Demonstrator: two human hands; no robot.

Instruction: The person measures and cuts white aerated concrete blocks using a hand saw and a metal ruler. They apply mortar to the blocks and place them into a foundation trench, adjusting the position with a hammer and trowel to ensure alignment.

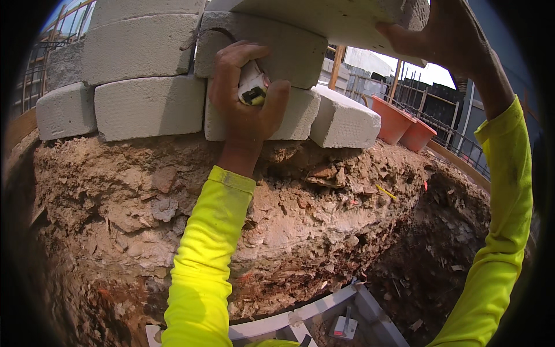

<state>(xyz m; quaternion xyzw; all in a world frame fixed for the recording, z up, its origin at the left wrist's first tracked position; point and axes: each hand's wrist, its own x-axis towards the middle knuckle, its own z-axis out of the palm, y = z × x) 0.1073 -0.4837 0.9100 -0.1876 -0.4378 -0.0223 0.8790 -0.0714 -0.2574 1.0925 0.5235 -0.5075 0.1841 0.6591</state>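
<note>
While a compact tape measure (252,87) is being gripped by the curled fingers (227,61) of the left hand (234,107), it is being held before a pale masonry block (292,49) in the stacked wall; whether that block is being touched cannot be told. Should the grasp be loosened, the tool could be dropped down the bank. At upper right, an overhanging block (341,22) is being met at its outer end by the right hand (445,43); its thumb is being shown against the block, but the other fingertips are being hidden, so how firmly they are being closed cannot be told. As only one hand is being given to that block, it could be tipped or slid, and the left hand, being placed lower and beside it, could be pinched. Beneath, the bottom course is being carried by a crumbly earth bank (277,225), so blocks could be shifted if its lip were broken away. Beyond the wall's end, an orange tub (391,118) could be struck; far below, pale edging strips (329,303) are being exposed to any falling piece.
</note>
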